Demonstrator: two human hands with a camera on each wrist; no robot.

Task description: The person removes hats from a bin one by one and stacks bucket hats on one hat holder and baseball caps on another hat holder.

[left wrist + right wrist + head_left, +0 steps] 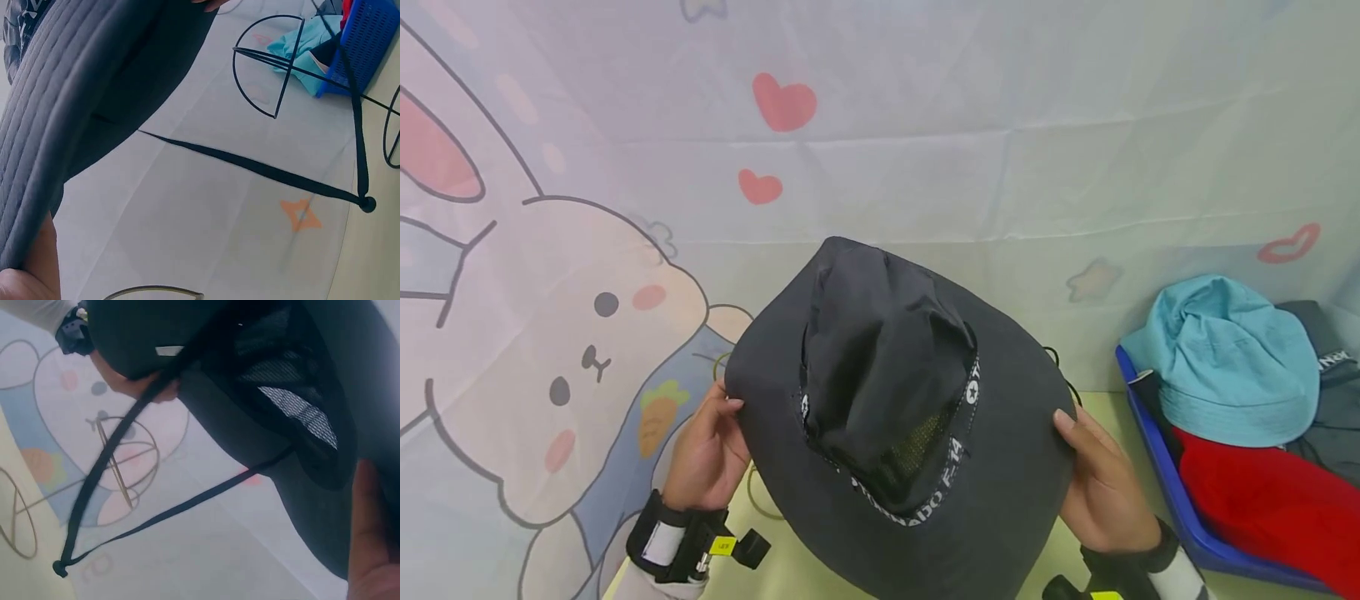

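A dark grey wide-brimmed hat [880, 333] is held up in front of me, its crown dented and a white-lettered band around it. My left hand [706, 454] pinches the brim's left edge, thumb on top. On the opposite edge my right hand [1108, 479] grips the brim, thumb above and the other fingers hidden beneath. Below the hat hangs a black chin strap [250, 164] ending in a small toggle [367, 204]. From underneath, the right wrist view shows mesh [300, 412] in the crown.
A blue basket [1180, 517] at the right holds a turquoise bucket hat [1232, 367], a red cloth item [1262, 492] and dark grey headwear [1337, 417]. Behind the hat stand a black wire stand [275, 117] and a gold wire stand [156, 450]. A cartoon-printed cloth [925, 183] backs the pale yellow table [1105, 412].
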